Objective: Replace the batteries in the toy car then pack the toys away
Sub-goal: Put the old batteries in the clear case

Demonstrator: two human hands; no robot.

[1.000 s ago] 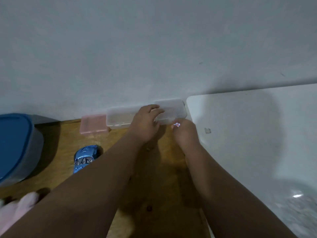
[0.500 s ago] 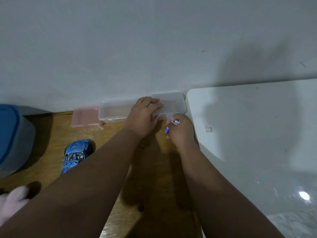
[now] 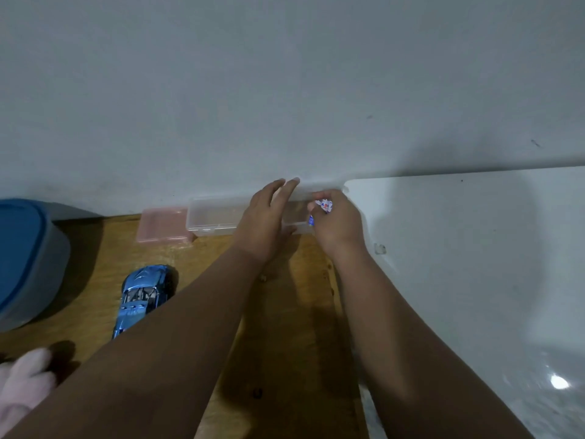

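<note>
Fingers of the right hand (image 3: 337,221) pinch batteries (image 3: 321,209); left hand (image 3: 264,223) spread open. Blue toy car (image 3: 142,294), glossy, lies lengthwise lower left, nose toward the upper right.

A single head-worn wide-angle camera is looking forward and down from above the person's forearms, facing the grey wall (image 3: 285,90). It is sitting close over the wooden table (image 3: 285,312), with the wall filling the upper half of the view. The clear plastic box (image 3: 215,215) is lying at the wall's foot, near the middle of the picture.
</note>
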